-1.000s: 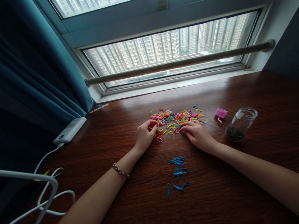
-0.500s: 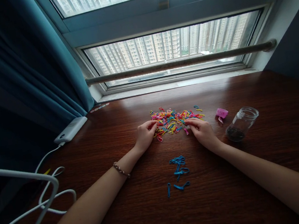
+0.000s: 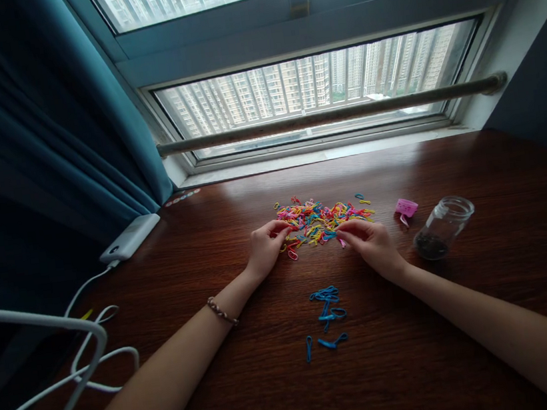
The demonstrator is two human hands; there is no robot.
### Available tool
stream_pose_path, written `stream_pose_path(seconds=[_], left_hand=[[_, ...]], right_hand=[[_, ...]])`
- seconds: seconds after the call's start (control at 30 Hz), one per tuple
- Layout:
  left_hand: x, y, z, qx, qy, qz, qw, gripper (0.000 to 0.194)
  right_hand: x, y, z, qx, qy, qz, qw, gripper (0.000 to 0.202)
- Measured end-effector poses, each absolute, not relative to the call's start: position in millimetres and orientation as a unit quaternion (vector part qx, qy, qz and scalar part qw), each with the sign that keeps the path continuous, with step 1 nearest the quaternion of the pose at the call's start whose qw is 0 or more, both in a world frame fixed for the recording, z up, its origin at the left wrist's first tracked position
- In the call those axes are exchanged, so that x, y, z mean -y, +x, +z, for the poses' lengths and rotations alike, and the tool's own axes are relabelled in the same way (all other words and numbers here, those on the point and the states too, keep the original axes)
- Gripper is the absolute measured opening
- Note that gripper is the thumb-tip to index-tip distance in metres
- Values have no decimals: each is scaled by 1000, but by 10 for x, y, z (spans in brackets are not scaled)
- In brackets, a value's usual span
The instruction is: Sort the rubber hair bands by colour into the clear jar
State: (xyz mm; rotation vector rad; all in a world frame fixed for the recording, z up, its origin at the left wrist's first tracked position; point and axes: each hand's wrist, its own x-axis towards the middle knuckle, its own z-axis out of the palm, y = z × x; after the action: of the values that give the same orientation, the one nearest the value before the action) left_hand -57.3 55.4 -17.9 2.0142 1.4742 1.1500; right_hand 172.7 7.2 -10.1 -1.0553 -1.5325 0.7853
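A loose pile of small bands [image 3: 313, 216] in pink, red, yellow and blue lies on the brown wooden table [image 3: 256, 382]. At its left edge, my left hand [image 3: 265, 250] has thumb and forefinger pinched together; what is between them is too small to name. My right hand [image 3: 373, 245] touches the pile's right front, its thumb and forefinger closed on a blue band [image 3: 330, 234]. Nearer to me, between my forearms, lie several blue bands [image 3: 326, 295], with a single blue band [image 3: 309, 348] lying apart at the front left.
A glass jar [image 3: 444, 226] with dark contents stands right of my right hand, beside a pink tag [image 3: 406, 207]. A white power bank [image 3: 130, 238] with a looping white cable [image 3: 93, 329] is on the left. A curtain and a barred window border the table.
My right hand has shifted slightly left, and a blue band now shows at its fingertips. My left fingertips have moved slightly right into the pile.
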Motion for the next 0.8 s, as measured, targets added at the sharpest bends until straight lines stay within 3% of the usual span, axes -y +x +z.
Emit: stream_pose_path(seconds=[0.23, 0.43, 0.57, 0.8], left_hand=[[-552, -560, -193, -526, 713, 422, 195, 17], [-480, -537, -102, -498, 733, 422, 193, 17], [-331, -504, 42, -398, 795, 393, 235, 17], [-180, -423, 145, -237, 886, 283, 280, 24]], right_hand=[[233, 1555, 79, 811, -265, 409, 324, 17], [34, 1687, -5, 815, -359, 215, 401, 20], [-127, 1769, -177, 830, -422, 110, 347, 24], [-172, 1758, -304, 830, -452, 79, 316, 29]])
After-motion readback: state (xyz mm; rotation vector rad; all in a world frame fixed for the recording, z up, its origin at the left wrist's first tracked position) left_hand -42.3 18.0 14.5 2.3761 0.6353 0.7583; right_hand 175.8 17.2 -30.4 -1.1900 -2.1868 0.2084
